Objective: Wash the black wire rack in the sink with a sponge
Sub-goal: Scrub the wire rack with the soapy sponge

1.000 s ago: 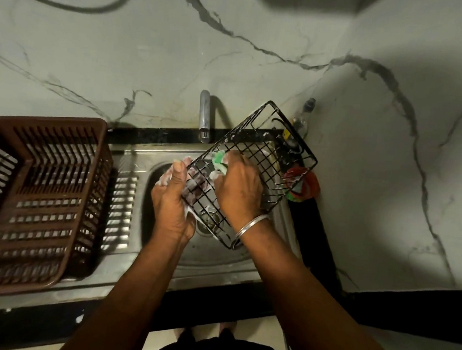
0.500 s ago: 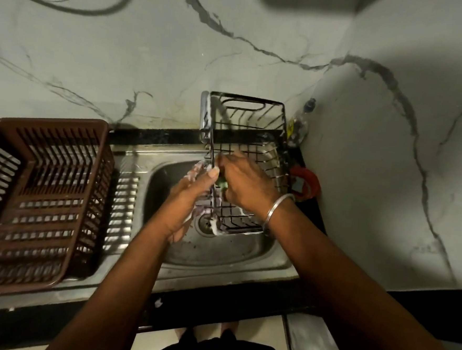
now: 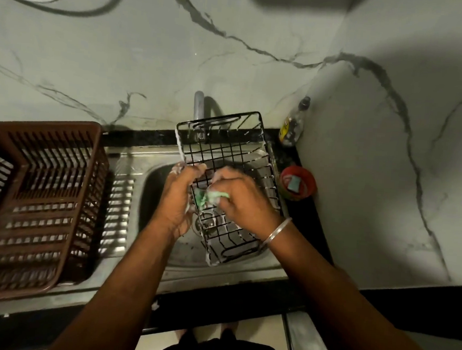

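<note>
The black wire rack point(image 3: 225, 158) is held over the basin of the stainless steel sink point(image 3: 158, 186), the left hand point(image 3: 177, 198) gripping its left edge. Just right of that grip, the right hand point(image 3: 243, 201) presses a green sponge point(image 3: 209, 198) onto the rack's grid. Behind the grip, past the rack's far end, stands the metal tap point(image 3: 198, 105). Well left of the grip, a brown slatted plastic crate point(image 3: 35, 202) sits on the drainboard. Right of the grip, beyond the rack, a small red round tub point(image 3: 298, 182) sits on the counter, with a clear plastic bottle point(image 3: 293, 123) behind it in the corner.
</note>
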